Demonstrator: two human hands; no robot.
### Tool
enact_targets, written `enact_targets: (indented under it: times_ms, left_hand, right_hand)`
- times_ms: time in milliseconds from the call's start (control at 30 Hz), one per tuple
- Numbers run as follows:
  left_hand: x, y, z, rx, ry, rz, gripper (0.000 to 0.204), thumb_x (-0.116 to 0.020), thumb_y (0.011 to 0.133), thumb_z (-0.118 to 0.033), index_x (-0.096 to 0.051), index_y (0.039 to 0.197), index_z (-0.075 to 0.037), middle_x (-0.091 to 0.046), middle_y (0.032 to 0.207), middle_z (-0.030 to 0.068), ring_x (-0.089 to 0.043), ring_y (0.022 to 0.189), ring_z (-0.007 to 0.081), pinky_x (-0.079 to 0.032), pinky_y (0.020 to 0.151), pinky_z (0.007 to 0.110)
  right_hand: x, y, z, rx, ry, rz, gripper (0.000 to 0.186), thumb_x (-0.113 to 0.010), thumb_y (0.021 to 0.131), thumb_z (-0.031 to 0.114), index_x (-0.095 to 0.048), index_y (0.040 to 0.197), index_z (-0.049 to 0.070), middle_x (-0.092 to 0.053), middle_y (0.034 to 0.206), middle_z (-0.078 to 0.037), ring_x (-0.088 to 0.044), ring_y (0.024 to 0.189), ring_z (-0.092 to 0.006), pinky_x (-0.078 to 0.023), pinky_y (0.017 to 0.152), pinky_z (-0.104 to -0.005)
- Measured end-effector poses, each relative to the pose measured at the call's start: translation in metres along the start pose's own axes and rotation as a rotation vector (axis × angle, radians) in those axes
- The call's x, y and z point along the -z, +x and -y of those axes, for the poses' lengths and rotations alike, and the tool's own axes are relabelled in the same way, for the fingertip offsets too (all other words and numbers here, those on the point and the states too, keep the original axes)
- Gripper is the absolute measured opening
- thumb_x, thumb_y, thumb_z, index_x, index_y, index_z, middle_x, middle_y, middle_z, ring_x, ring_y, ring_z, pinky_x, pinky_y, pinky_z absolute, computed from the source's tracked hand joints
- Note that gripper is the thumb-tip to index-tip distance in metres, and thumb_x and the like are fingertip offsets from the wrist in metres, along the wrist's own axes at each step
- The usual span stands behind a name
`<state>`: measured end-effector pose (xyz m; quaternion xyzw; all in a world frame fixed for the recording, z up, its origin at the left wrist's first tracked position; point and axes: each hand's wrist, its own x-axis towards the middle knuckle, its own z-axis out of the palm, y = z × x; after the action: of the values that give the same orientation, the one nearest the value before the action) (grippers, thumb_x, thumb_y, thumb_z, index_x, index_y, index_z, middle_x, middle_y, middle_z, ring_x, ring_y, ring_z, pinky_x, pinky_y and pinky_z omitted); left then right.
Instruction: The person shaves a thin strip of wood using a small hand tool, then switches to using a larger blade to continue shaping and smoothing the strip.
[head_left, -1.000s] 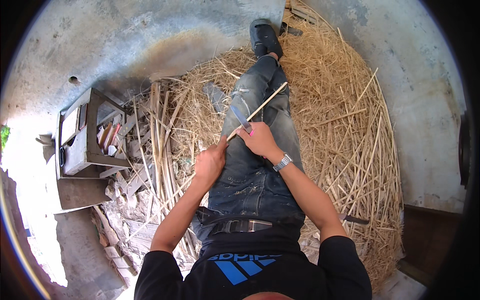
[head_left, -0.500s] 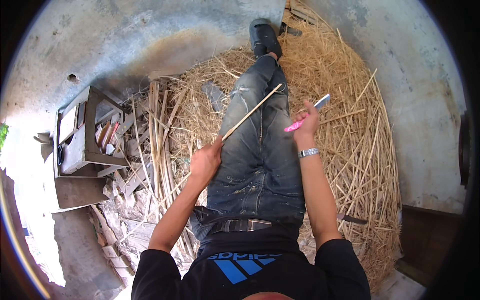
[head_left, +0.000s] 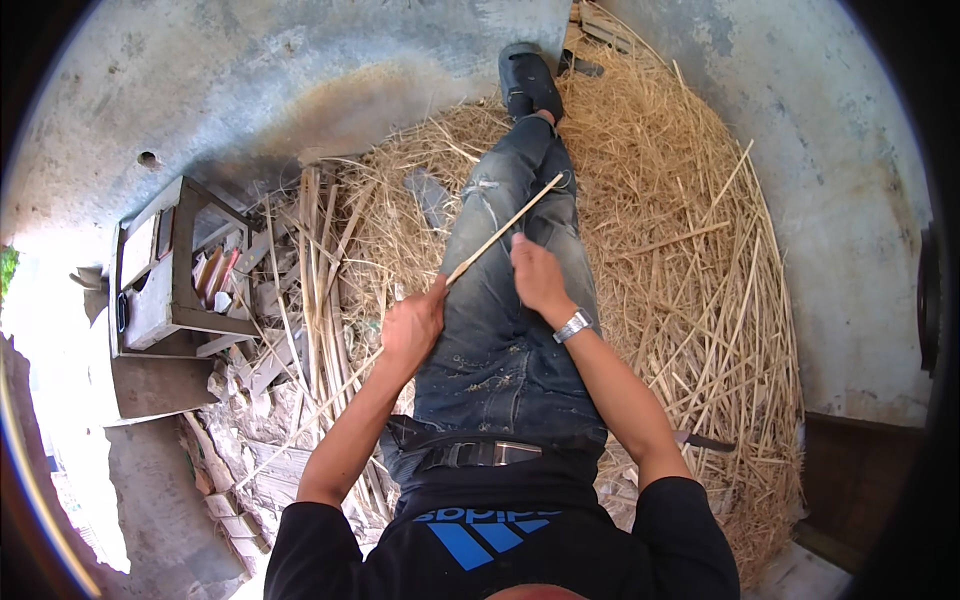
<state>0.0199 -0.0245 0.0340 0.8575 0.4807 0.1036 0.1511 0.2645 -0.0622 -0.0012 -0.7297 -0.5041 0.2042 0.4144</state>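
Observation:
My left hand (head_left: 412, 330) is closed around a thin, pale bamboo strip (head_left: 505, 225) lying aslant over my thighs. One end of the strip rises toward my knees, and the other runs back past my wrist to the lower left. My right hand (head_left: 540, 275), with a metal watch on its wrist, is curled just right of the strip, above my jeans (head_left: 480, 340). The pink-handled knife seen in it earlier is hidden behind the hand now, blade and handle both.
Straw and loose strips (head_left: 720, 340) heap up on my right, with a dark-bladed knife (head_left: 705, 440) on them. Longer strips (head_left: 318, 260) lie on my left beside a small wooden cabinet (head_left: 185, 290). Concrete walls (head_left: 330, 60) enclose the heap; my shoe (head_left: 528, 85) reaches the far one.
My right hand has swung left and inward from over the straw to beside the strip, and the knife has gone out of sight. My left hand and the strip have hardly moved.

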Motion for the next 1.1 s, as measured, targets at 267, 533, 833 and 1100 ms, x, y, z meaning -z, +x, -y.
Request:
enact_targets:
  times_ms: [267, 533, 833, 1100]
  left_hand:
    - [0.011, 0.004, -0.01, 0.039, -0.018, 0.041, 0.019, -0.062, 0.104, -0.028, -0.07, 0.113, -0.014, -0.071, 0.077, 0.0225, -0.072, 0.071, 0.0457, -0.057, 0.063, 0.057]
    - [0.004, -0.001, -0.003, -0.02, -0.04, 0.016, 0.02, -0.061, 0.104, -0.029, -0.066, 0.105, -0.01, -0.072, 0.079, 0.0184, -0.072, 0.069, 0.0448, -0.057, 0.06, 0.057]
    - [0.012, -0.039, 0.033, -0.101, -0.056, -0.001, 0.017, -0.059, 0.104, -0.025, -0.064, 0.112, -0.011, -0.069, 0.075, 0.0165, -0.069, 0.064, 0.042, -0.055, 0.056, 0.056]
    - [0.09, -0.134, 0.075, 0.0, -0.033, -0.187, 0.022, -0.073, 0.096, -0.011, -0.077, 0.118, -0.005, -0.066, 0.068, 0.0139, -0.065, 0.053, 0.0312, -0.048, 0.048, 0.045]
  right_hand:
    - [0.0, -0.02, 0.054, 0.032, -0.394, 0.22, 0.057, -0.046, 0.109, 0.048, -0.07, 0.086, 0.002, -0.071, 0.076, -0.026, -0.071, 0.073, -0.0474, -0.056, 0.067, -0.059]
    - [-0.007, -0.032, 0.055, 0.026, -0.433, 0.244, 0.058, -0.047, 0.11, 0.048, -0.068, 0.082, 0.002, -0.07, 0.073, -0.026, -0.069, 0.068, -0.0477, -0.055, 0.064, -0.0585]
    - [-0.017, -0.019, 0.04, -0.009, -0.581, 0.139, 0.061, -0.041, 0.111, 0.049, -0.07, 0.083, 0.002, -0.071, 0.075, -0.026, -0.071, 0.072, -0.0475, -0.057, 0.067, -0.0596]
    - [0.08, 0.011, -0.075, -0.268, -0.605, 0.195, 0.06, -0.038, 0.112, 0.044, -0.076, 0.101, -0.001, -0.074, 0.097, -0.028, -0.07, 0.092, -0.0515, -0.055, 0.083, -0.0593]
